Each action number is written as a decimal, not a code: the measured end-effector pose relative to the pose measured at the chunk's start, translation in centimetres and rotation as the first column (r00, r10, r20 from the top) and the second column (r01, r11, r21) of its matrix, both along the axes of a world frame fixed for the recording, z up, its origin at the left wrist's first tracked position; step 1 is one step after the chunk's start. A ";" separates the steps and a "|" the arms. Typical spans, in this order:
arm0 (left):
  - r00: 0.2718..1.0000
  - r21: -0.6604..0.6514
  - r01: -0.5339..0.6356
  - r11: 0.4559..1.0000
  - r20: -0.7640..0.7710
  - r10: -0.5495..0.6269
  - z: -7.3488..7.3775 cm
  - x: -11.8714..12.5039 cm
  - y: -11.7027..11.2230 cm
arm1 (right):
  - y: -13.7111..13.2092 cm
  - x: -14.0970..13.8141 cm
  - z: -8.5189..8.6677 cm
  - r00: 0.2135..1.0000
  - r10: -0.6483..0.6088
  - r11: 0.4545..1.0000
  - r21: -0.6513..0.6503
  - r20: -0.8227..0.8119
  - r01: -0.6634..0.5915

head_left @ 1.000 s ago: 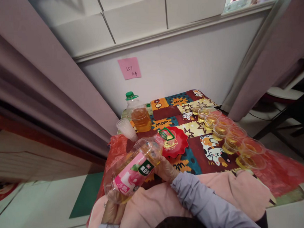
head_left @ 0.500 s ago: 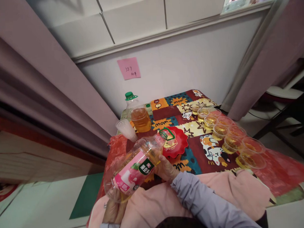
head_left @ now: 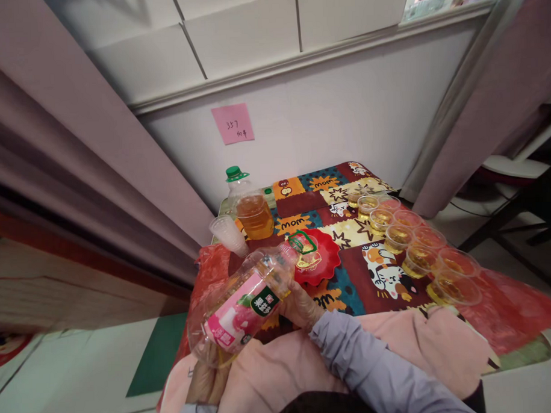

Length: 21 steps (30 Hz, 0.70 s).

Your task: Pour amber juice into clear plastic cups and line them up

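A big clear plastic juice bottle with a pink label lies tilted across my lap side of the table, its neck pointing up to the right. My left hand is wrapped under its base. My right hand grips it below the shoulder. A green handle ring hangs at the bottle's neck, over a red scalloped plate. Something clear with a yellow pattern shows on the plate beneath the neck; I cannot tell what it is. Little liquid shows in the held bottle.
A second bottle of amber juice with a green cap stands at the back left. Stacked plastic cups lean before it. Several clear cups of yellow drink line the right side of the patterned tablecloth. Red plastic sheeting covers the right edge.
Almost nothing differs. Both hands hold the bottle at the same tilt, and the view has shifted very slightly.
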State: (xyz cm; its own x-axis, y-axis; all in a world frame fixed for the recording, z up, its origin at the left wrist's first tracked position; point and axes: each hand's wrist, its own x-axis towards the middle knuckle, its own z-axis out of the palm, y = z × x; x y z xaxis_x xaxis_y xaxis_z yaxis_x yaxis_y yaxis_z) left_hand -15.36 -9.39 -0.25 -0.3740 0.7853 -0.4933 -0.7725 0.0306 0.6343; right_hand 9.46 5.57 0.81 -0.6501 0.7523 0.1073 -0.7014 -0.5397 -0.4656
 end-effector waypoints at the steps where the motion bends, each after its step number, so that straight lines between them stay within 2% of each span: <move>1: 1.000 -0.019 -0.010 1.000 -0.006 0.010 0.2 0.1 0.1 | 0.0 0.0 0.0 1.000 0.005 1.000 0.001 -0.002 -0.005; 11: 1.000 -0.001 -0.004 1.000 0.000 0.004 0.5 0.4 0.2 | 0.0 -0.1 -0.3 1.000 0.006 1.000 -0.018 -0.014 -0.007; 18: 0.999 0.056 0.036 0.998 0.032 -0.038 0.5 0.2 0.2 | -0.1 -0.1 -0.2 1.000 -0.011 0.999 -0.044 -0.023 0.010; 21: 0.996 0.125 0.061 0.990 0.057 -0.069 0.4 0.2 0.1 | -0.1 -0.1 -0.2 1.000 -0.005 0.998 -0.058 -0.022 0.004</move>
State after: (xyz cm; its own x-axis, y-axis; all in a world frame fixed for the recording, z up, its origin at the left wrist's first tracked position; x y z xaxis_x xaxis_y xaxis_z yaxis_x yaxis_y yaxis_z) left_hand -15.17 -9.30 0.11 -0.2922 0.8632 -0.4118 -0.8090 0.0066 0.5878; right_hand 9.35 5.46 0.66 -0.6447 0.7605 0.0780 -0.7136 -0.5621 -0.4181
